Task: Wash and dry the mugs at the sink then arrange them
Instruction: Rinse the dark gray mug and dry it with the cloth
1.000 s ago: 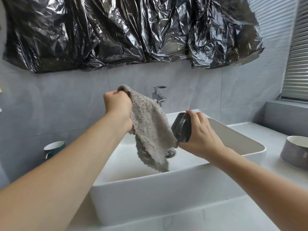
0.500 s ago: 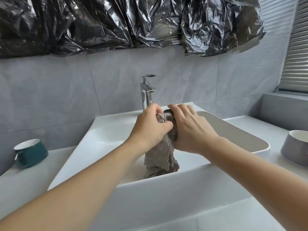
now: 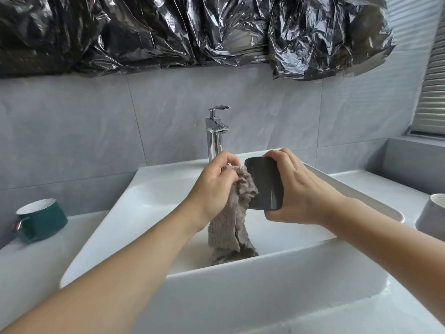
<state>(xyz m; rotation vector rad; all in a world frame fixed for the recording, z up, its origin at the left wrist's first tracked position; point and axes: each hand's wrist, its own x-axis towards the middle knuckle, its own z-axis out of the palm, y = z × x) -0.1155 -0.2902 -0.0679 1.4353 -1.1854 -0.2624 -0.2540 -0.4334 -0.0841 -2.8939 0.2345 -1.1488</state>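
Over the white sink basin (image 3: 277,283) my right hand (image 3: 303,191) grips a dark grey mug (image 3: 265,183) lying on its side, its mouth turned left. My left hand (image 3: 214,186) holds a beige-grey towel (image 3: 231,227) bunched against the mug's mouth; the rest of the cloth hangs down into the basin. A dark green mug (image 3: 42,219) with a white inside stands on the counter at the far left. Part of a light grey mug (image 3: 432,216) shows at the right edge.
A chrome faucet (image 3: 215,133) rises behind my hands at the back of the sink. Crumpled black plastic sheeting (image 3: 192,32) covers the wall above. Grey tiles line the wall, and a raised grey ledge (image 3: 414,162) runs along the right under a window blind.
My left hand came down from holding the towel up and brought it to the mug's mouth. The mug has turned so its dark side now shows. My view dropped lower.
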